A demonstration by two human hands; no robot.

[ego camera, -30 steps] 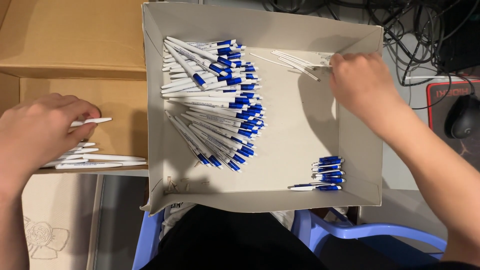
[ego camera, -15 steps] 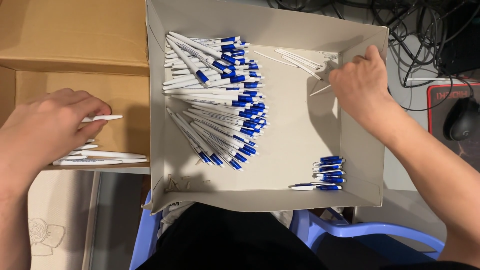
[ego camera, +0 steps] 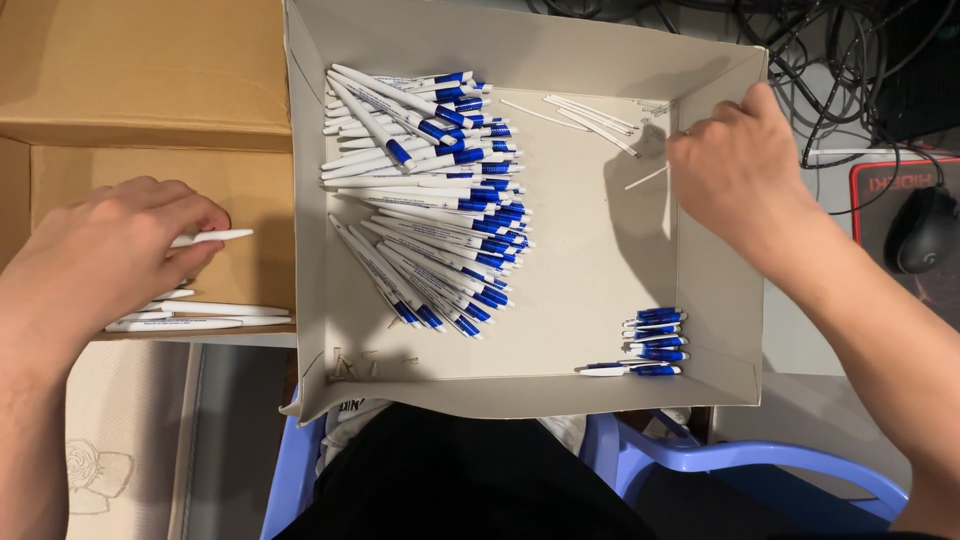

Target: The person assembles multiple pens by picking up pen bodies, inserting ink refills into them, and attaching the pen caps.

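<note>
A shallow grey cardboard tray (ego camera: 600, 385) lies in front of me. A large pile of white and blue pens (ego camera: 430, 190) fills its left half. My right hand (ego camera: 735, 170) hovers over the tray's far right corner and pinches a thin white refill (ego camera: 645, 178). More thin white refills (ego camera: 590, 112) lie just beyond it. Small blue pen parts (ego camera: 655, 340) sit in the near right corner. My left hand (ego camera: 110, 250) rests in a brown cardboard box (ego camera: 150, 90) and holds a white pen barrel (ego camera: 215, 237). Other white barrels (ego camera: 200, 318) lie under that hand.
A black computer mouse (ego camera: 925, 230) sits on a dark mat with a red edge (ego camera: 865, 185) at the right. Black cables (ego camera: 830, 50) tangle beyond the tray. A blue plastic chair (ego camera: 740, 465) shows below the tray. A pale printed sheet (ego camera: 110, 450) lies at lower left.
My right hand has drawn back from the refills toward the right, lifting one thin white refill. My left hand has stayed in the brown box with its barrel.
</note>
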